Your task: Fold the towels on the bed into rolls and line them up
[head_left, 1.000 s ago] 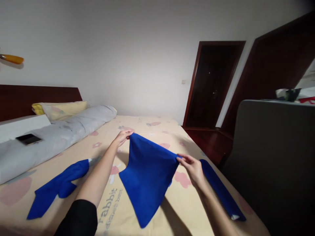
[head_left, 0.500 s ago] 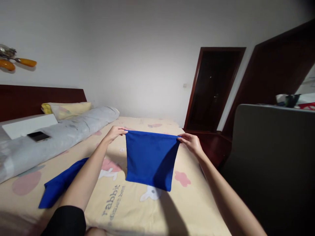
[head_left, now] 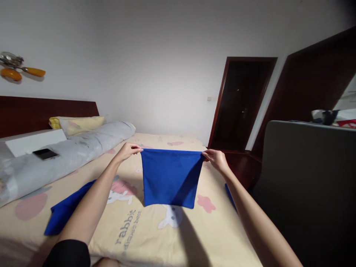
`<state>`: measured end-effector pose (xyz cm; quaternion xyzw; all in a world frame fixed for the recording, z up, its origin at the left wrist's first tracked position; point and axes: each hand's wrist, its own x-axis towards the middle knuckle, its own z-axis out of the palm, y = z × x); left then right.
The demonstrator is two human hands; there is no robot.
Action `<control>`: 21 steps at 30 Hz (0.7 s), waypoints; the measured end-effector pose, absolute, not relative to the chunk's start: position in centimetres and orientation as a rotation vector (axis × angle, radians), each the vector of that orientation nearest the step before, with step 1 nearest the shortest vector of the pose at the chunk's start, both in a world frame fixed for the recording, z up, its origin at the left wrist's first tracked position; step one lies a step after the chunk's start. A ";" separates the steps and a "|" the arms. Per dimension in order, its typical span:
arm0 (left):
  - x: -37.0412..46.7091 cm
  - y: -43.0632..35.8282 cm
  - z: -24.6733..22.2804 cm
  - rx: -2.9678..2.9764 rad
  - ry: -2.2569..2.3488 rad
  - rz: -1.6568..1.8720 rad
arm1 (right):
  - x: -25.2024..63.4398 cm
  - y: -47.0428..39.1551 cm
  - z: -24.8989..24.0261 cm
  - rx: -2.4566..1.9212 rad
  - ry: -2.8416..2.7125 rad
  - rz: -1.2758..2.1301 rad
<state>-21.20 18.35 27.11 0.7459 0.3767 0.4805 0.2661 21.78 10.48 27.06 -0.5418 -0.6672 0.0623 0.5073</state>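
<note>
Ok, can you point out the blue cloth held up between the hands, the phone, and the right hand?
Blue cloth [head_left: 170, 178]: head view, middle of its hanging face.
Phone [head_left: 45, 154]: head view, on its dark screen.
Right hand [head_left: 218, 160]: head view, on the back of the hand.

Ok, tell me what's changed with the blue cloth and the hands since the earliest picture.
The right hand has risen to about the height of the left hand, so the blue cloth, slanted before, now hangs squarely with its top edge nearly level. Nothing was let go: both hands keep pinching its upper corners. The phone stays on the grey roll.
</note>
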 end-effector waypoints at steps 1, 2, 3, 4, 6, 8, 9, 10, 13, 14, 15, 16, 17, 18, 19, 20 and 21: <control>-21.3 18.4 27.1 2.013 1.023 1.285 | 21.8 10.5 27.2 -1.310 -1.626 0.157; -21.5 18.4 27.1 2.010 1.028 1.267 | 21.8 10.6 27.3 -1.313 -1.642 0.169; -21.6 18.4 27.1 2.005 1.032 1.248 | 21.7 10.6 27.5 -1.314 -1.657 0.183; -21.7 18.3 27.2 1.998 1.034 1.228 | 21.7 10.5 27.6 -1.314 -1.668 0.200; -21.8 18.3 27.1 1.977 1.037 1.189 | 21.6 10.4 27.8 -1.311 -1.680 0.241; -21.8 18.3 27.0 1.941 1.037 1.158 | 21.5 10.3 27.8 -1.304 -1.672 0.292; -21.7 18.4 26.9 1.915 1.037 1.147 | 21.5 10.4 27.8 -1.300 -1.658 0.326; -21.6 18.5 26.8 1.882 1.037 1.143 | 21.5 10.6 27.7 -1.294 -1.636 0.363; -20.9 19.1 26.2 1.761 1.027 1.176 | 21.4 11.7 27.3 -1.261 -1.522 0.499; -20.6 19.4 26.0 1.718 1.021 1.194 | 21.4 12.2 27.2 -1.245 -1.478 0.546; -20.3 19.8 25.8 1.675 1.015 1.213 | 21.4 12.8 27.0 -1.227 -1.435 0.590; -20.0 20.2 25.6 1.635 1.011 1.233 | 21.3 13.3 26.9 -1.207 -1.394 0.629; -19.8 20.7 25.5 1.595 1.007 1.252 | 21.2 13.9 26.8 -1.186 -1.358 0.663; -19.5 21.2 25.4 1.559 1.004 1.272 | 21.1 14.6 26.6 -1.163 -1.325 0.690; -19.3 21.7 25.3 1.526 1.000 1.295 | 21.0 15.2 26.6 -1.137 -1.296 0.711; -19.0 22.2 25.2 1.496 0.992 1.320 | 20.9 15.9 26.5 -1.110 -1.269 0.726; -18.7 22.8 25.1 1.471 0.983 1.347 | 20.7 16.6 26.5 -1.082 -1.246 0.736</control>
